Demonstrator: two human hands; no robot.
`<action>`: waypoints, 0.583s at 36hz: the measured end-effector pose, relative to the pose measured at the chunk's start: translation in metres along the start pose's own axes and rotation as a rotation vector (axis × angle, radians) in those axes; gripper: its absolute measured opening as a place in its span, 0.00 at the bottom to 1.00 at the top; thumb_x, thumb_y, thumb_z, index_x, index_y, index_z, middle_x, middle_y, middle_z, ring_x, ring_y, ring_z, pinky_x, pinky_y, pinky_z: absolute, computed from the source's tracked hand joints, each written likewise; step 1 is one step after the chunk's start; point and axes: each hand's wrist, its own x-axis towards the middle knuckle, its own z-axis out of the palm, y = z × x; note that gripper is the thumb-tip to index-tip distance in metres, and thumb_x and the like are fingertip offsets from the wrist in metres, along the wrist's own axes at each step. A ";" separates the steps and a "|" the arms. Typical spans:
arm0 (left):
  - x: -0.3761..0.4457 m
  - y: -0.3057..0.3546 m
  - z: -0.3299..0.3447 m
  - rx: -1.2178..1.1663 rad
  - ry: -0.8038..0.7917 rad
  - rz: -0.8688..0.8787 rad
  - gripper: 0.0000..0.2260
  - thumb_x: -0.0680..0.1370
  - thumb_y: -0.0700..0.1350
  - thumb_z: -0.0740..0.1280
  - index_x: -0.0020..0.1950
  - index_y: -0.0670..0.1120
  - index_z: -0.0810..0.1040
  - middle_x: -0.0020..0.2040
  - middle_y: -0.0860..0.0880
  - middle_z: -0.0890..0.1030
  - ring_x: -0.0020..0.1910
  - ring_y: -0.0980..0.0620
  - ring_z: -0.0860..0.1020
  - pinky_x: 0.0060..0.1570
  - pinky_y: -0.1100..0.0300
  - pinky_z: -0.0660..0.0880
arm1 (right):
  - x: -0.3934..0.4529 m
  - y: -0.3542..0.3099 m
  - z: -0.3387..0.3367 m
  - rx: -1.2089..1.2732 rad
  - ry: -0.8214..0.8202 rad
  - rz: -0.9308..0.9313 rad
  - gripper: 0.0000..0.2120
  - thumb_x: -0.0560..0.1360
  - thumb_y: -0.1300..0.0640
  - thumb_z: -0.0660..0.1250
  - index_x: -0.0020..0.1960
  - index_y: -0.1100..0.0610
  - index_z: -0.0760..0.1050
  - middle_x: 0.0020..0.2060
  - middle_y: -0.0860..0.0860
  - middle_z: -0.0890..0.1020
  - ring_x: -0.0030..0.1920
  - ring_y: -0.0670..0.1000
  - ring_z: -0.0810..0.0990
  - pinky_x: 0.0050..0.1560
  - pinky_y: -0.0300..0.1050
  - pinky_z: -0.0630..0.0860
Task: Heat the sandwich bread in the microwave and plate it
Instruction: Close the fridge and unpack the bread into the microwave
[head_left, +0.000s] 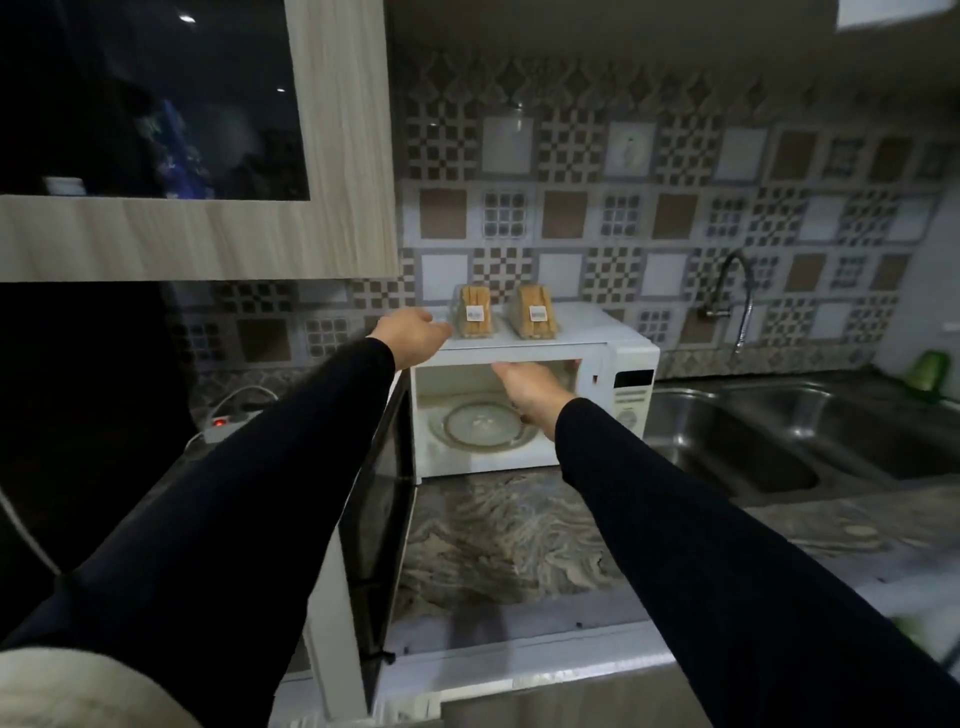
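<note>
A white microwave (628, 358) stands on the marble counter with its door (376, 514) swung wide open to the left. Inside lies a bare glass turntable (480, 423). On the microwave's top sit two wrapped sandwich packs, a left one (472, 312) and a right one (536, 310). My left hand (410, 335) hovers open at the top left corner of the microwave, just left of the left pack and apart from it. In front of the oven cavity my right hand (530, 389) is held open and holds nothing.
A double steel sink (769, 441) with a curved tap (735, 291) lies to the right. A green object (927, 371) sits at the far right. A power strip with a red light (221, 423) lies left of the microwave. A wall cabinet (208, 244) hangs overhead on the left.
</note>
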 end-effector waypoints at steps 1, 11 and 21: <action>0.008 0.008 0.002 0.012 0.008 0.001 0.24 0.81 0.52 0.59 0.74 0.41 0.65 0.74 0.44 0.66 0.73 0.45 0.64 0.71 0.56 0.60 | 0.009 0.002 -0.009 -0.006 0.012 -0.001 0.25 0.81 0.47 0.55 0.72 0.61 0.65 0.69 0.57 0.71 0.65 0.58 0.72 0.68 0.53 0.69; 0.097 0.046 0.045 0.034 0.036 -0.118 0.29 0.81 0.54 0.58 0.76 0.38 0.59 0.76 0.40 0.62 0.74 0.42 0.63 0.70 0.55 0.63 | 0.129 0.014 -0.086 0.053 0.137 -0.034 0.25 0.78 0.48 0.60 0.69 0.63 0.68 0.58 0.56 0.76 0.57 0.56 0.75 0.52 0.45 0.69; 0.174 0.052 0.095 -0.036 0.055 -0.355 0.35 0.77 0.57 0.65 0.75 0.37 0.59 0.73 0.41 0.67 0.70 0.44 0.68 0.65 0.58 0.67 | 0.227 0.024 -0.106 0.048 0.052 0.043 0.46 0.68 0.38 0.70 0.76 0.59 0.55 0.71 0.58 0.67 0.69 0.59 0.69 0.67 0.53 0.69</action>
